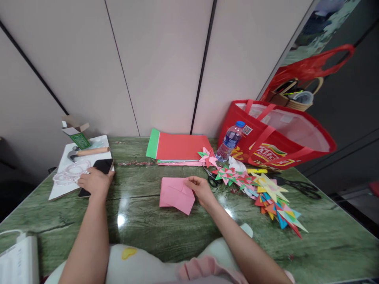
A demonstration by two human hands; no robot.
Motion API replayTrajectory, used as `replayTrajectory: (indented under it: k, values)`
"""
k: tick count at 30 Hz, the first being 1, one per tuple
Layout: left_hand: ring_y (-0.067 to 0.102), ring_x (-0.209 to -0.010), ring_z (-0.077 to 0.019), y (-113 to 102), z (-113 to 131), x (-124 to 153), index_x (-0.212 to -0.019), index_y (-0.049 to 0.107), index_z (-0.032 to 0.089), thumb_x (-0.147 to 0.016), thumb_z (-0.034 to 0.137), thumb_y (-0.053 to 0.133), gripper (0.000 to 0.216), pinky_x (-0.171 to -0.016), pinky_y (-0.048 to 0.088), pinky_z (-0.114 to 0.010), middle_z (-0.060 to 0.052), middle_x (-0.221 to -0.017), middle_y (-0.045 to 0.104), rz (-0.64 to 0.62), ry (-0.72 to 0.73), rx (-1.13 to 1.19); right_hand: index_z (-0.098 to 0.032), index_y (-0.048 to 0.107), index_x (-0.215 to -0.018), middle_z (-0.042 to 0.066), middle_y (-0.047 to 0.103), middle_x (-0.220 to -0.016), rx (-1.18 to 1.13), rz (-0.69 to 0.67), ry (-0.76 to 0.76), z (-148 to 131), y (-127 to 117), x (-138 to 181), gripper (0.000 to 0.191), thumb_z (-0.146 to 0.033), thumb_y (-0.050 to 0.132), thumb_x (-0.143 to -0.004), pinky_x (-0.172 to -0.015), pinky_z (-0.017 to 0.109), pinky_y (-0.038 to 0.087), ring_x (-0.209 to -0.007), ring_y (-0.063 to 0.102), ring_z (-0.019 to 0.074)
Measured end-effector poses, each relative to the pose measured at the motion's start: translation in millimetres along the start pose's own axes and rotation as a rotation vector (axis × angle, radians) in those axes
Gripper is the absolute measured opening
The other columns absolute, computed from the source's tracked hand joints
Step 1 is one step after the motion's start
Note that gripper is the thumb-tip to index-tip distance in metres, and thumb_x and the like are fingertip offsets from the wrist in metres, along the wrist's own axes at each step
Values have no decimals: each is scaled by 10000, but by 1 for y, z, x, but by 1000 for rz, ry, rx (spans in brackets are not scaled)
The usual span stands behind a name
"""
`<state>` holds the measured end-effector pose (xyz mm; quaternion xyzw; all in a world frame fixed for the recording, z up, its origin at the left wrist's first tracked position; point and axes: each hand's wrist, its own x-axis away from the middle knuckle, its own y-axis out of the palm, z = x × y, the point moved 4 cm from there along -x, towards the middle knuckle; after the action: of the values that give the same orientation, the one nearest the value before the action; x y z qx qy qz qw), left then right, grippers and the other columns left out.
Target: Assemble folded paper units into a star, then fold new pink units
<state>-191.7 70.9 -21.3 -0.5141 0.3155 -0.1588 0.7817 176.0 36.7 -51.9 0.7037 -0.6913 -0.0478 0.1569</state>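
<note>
At the left of the table, my left hand (96,180) lies over a black smartphone (103,165), its thumb along the right edge and its fingers across the top. The phone's middle is hidden under the hand. Near the table's centre, my right hand (201,189) pinches the upper right corner of a pink paper sheet (179,199). The paper looks like several squares lying slightly fanned, with a crease near the fingertips. Just right of this hand are black-handled scissors (212,180) and a pink, red and green folded paper star (209,157).
Red and green paper sheets (183,146) lie at the back. A water bottle (231,140) stands by a red bag (275,134). Folded paper stars (278,207) spread right. A hammer (91,151), clear tubing (69,173) and small box (78,136) rest on a white board (60,189).
</note>
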Motion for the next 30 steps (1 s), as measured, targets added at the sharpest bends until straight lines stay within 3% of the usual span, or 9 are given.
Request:
replayTrajectory:
  k: [4, 7, 10, 12, 14, 17, 21, 25, 30]
  values:
    - [393, -1110, -461, 2, 1, 3, -1145, 394, -42, -591, 436, 649, 775, -871, 281, -578, -361, -1169, 435, 3, -34, 9, -147, 636, -593, -24, 589, -530, 14, -14, 7, 1, 0, 0, 289, -386, 768, -497, -489, 215, 311, -469, 447, 82]
    - [326, -1156, -491, -2, 5, 9, -1144, 388, -40, -653, 347, 618, 666, -868, 232, -645, -376, -1198, 392, -12, 14, 79, -149, 633, -589, -27, 586, -526, 26, -18, 6, 1, 1, 0, 293, -393, 766, -498, -488, 216, 309, -465, 445, 83]
    - [216, -1242, -467, -18, 23, 23, -1135, 427, -9, -707, 281, 557, 532, -926, 192, -630, -335, -1273, 337, 75, 241, 182, -152, 631, -601, -25, 589, -534, 27, -25, 12, 1, 2, 0, 297, -395, 766, -498, -492, 218, 317, -471, 451, 86]
    - [307, -1229, -388, -30, 43, 40, -1064, 512, 48, -760, 303, 498, 397, -977, 192, -571, -249, -1194, 475, 63, 438, 316, -152, 627, -606, -23, 587, -542, 22, -35, 20, 1, 3, 0, 304, -398, 767, -495, -490, 216, 319, -476, 453, 87]
    - [454, -1133, -307, -39, 63, 63, -944, 581, 95, -789, 320, 453, 301, -978, 279, -472, -175, -1029, 604, -40, 550, 535, -153, 621, -610, -21, 584, -551, 27, -51, 19, 1, 4, 1, 309, -405, 762, -501, -490, 216, 319, -484, 454, 88]
    - [609, -849, -215, -41, 92, 108, -841, 616, 140, -777, 398, 470, 303, -803, 447, -339, -100, -891, 671, -478, 653, 855, -158, 608, -611, -29, 569, -558, 54, -83, -10, -1, 6, 2, 299, -407, 748, -523, -499, 217, 320, -495, 446, 86]
    - [601, -604, -152, -39, 109, 163, -819, 628, 140, -731, 385, 545, 273, -556, 457, -240, -33, -663, 675, -1043, 663, 978, -165, 594, -623, -37, 557, -572, 112, -152, -12, -3, 11, 5, 282, -398, 733, -548, -528, 227, 333, -517, 451, 87]
    - [512, -477, -98, -39, 107, 178, -674, 637, 132, -632, 327, 657, 200, -432, 342, -179, 11, -535, 601, -1164, 633, 971, -166, 589, -728, -27, 570, -619, 191, -153, -43, -3, 13, 6, 307, -372, 734, -552, -565, 237, 360, -564, 485, 98]
    - [510, -482, -94, -30, 101, 163, -656, 619, 128, -593, 359, 686, 249, -443, 342, -182, -1, -567, 613, -1068, 407, 1108, -186, 512, -723, -50, 538, -592, 217, -175, -40, 1, 14, 5, 354, -390, 736, -540, -514, 212, 351, -524, 467, 85]
